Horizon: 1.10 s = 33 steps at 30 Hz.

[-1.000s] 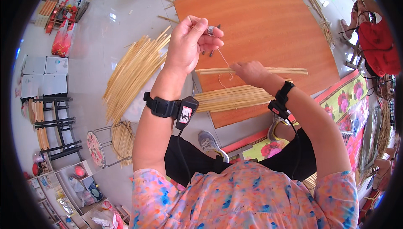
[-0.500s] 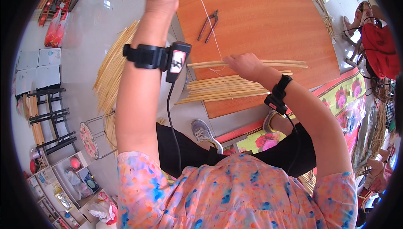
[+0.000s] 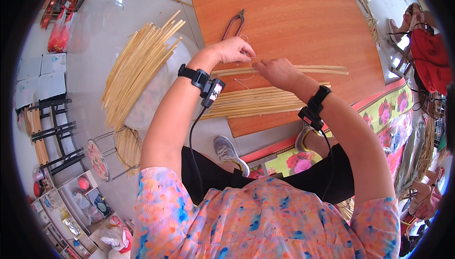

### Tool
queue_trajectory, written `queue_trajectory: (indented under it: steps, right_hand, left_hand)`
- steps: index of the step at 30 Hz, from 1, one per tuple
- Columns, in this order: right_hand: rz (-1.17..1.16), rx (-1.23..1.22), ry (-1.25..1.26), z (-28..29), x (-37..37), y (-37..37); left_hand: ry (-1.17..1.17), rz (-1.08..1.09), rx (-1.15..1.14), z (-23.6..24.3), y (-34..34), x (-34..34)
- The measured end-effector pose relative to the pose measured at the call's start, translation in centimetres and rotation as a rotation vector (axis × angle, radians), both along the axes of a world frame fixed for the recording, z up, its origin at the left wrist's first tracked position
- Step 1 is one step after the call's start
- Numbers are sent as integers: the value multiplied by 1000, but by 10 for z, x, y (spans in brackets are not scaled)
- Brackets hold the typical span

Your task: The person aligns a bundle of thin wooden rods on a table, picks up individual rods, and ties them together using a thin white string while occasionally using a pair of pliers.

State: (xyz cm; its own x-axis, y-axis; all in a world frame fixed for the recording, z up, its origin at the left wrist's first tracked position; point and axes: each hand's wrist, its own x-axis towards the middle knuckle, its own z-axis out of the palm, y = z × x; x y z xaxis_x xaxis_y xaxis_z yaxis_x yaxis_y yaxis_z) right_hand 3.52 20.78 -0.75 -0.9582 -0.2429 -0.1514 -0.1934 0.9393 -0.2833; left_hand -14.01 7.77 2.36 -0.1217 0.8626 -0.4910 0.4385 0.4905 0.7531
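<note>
Above a wooden board, my left hand [image 3: 232,50] pinches a thin pale string [image 3: 245,79], fingers closed. Right beside it, my right hand [image 3: 278,72] is closed over a pair of long pale sticks [image 3: 322,69], covering their middle. Part of the string hangs in a loop below the two hands. Nearer to me, a row of similar sticks [image 3: 265,100] lies side by side, joined by string, extending past the board's left edge. Pliers with dark red handles [image 3: 233,24] rest beyond my left hand, partly hidden by it.
The orange-brown board [image 3: 303,17] stretches away from me. To the left, a large bundle of loose sticks [image 3: 137,67] lies near a round stool [image 3: 98,160]. A flowered mat [image 3: 303,163] runs under the board's near right side. Another person's red clothing [image 3: 429,57] shows at the right.
My left hand has come down from the far edge toward my right hand, and the string, stretched taut before, is now slack. My right hand has stayed on the sticks.
</note>
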Motion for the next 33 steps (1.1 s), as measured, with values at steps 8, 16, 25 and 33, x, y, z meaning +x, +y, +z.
queue_trajectory:
  steps: [8,16,25,33]
  right_hand:
    - [-29,-48,11,0,-1,-4]
    - [66,-15,-65,-9,2,-10]
    - [52,3,-93,-8,-1,-11]
    - [54,2,-106,-11,-1,-13]
  left_hand:
    - [85,-109,-120,-16,-3,-3]
    - [716,363,118,-25,-14,-7]
    - [792,-92,282,-6,-19,21]
    - [662,-319,97,-28,-22,29]
